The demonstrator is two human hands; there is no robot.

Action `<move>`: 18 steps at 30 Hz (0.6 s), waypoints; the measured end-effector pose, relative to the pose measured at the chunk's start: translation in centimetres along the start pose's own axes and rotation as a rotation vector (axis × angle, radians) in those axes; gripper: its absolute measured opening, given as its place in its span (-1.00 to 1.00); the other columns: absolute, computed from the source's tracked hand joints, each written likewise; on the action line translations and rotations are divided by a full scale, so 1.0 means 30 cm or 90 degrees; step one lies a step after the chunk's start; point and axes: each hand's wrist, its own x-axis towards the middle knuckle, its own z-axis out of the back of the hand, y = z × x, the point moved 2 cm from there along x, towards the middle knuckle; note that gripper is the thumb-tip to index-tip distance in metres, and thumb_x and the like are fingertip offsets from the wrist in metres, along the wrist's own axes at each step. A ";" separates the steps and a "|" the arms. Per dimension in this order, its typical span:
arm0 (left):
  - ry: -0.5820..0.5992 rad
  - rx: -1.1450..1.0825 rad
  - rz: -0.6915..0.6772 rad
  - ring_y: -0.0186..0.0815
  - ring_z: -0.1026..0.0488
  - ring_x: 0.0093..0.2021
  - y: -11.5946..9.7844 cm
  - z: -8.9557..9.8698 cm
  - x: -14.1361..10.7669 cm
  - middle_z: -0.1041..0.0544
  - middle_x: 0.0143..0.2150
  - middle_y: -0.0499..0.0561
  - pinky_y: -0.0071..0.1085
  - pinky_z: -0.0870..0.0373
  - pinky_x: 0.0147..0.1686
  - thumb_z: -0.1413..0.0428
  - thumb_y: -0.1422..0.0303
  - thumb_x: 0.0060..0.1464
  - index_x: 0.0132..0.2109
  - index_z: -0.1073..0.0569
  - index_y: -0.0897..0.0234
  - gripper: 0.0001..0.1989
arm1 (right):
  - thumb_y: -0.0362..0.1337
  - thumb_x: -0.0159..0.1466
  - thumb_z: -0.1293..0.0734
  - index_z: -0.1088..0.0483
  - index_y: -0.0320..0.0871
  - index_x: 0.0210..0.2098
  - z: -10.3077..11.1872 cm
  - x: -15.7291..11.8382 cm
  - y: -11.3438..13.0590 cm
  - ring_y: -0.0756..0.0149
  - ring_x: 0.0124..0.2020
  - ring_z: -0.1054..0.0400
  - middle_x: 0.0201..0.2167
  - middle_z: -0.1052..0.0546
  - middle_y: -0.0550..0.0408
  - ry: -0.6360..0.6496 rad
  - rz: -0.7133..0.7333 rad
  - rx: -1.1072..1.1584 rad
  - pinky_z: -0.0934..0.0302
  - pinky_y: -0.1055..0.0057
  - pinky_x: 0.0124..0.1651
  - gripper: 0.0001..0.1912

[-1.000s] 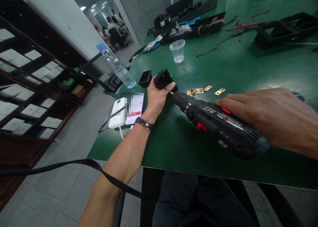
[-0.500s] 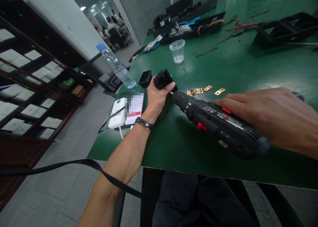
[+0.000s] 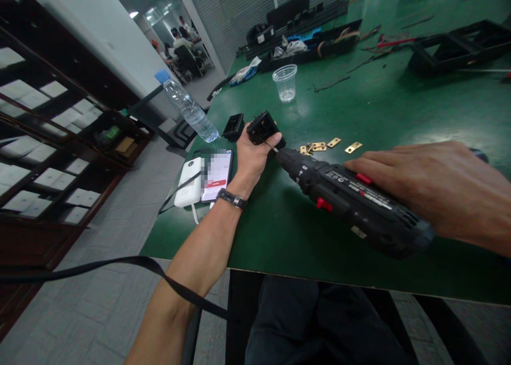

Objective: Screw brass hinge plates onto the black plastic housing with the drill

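Note:
My left hand (image 3: pixel 252 155) is closed around a small black plastic part (image 3: pixel 262 127), thumb along its near side. The black cordless drill (image 3: pixel 347 195) with red switches lies in the grip of my right hand (image 3: pixel 431 181), its body pointing left. Its thin bit (image 3: pixel 272 145) reaches the black part near my left thumb; the exact contact point is too small to tell. Just beyond the drill's chuck lie several brass plates (image 3: pixel 318 146) on the green table. A second black part (image 3: pixel 233 126) sits left of my left hand.
Left of my forearm are a phone (image 3: pixel 217 176) and a white power bank (image 3: pixel 189 181) with cables. Farther off stand a water bottle (image 3: pixel 190 109) and a clear cup (image 3: pixel 286 83). A black frame (image 3: pixel 459 48) lies at right. A black strap (image 3: pixel 131 259) crosses my left arm.

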 end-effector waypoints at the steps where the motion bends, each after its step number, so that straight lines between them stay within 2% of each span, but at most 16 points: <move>1: 0.000 0.001 0.002 -0.09 -0.51 0.12 -0.002 -0.001 -0.001 -0.61 0.02 0.08 -0.01 -0.40 0.18 -0.47 0.18 -0.19 0.00 -0.49 0.18 -0.41 | -0.36 0.18 -0.19 -0.37 -0.02 -0.21 -0.001 0.001 0.000 0.08 -0.43 -0.46 -0.33 -0.58 0.05 0.010 -0.006 0.000 -0.03 0.27 -0.49 -0.77; 5: 0.002 0.005 0.012 -0.08 -0.49 0.15 -0.009 -0.004 -0.005 -0.61 0.03 0.07 -0.02 -0.41 0.18 -0.47 0.20 -0.18 0.02 -0.49 0.17 -0.41 | -0.36 0.17 -0.20 -0.38 -0.03 -0.23 -0.003 0.001 0.002 0.10 -0.44 -0.45 -0.33 -0.58 0.05 0.020 -0.003 -0.002 -0.02 0.28 -0.48 -0.79; 18: 0.008 0.003 -0.001 -0.11 -0.52 0.09 -0.019 -0.007 -0.010 -0.62 0.04 0.08 -0.05 -0.46 0.12 -0.45 0.14 -0.17 -0.02 -0.50 0.18 -0.44 | -0.40 0.19 -0.15 -0.37 -0.08 -0.14 -0.001 -0.001 0.004 0.12 -0.47 -0.46 -0.26 -0.61 -0.01 -0.061 0.050 -0.026 -0.02 0.29 -0.50 -0.71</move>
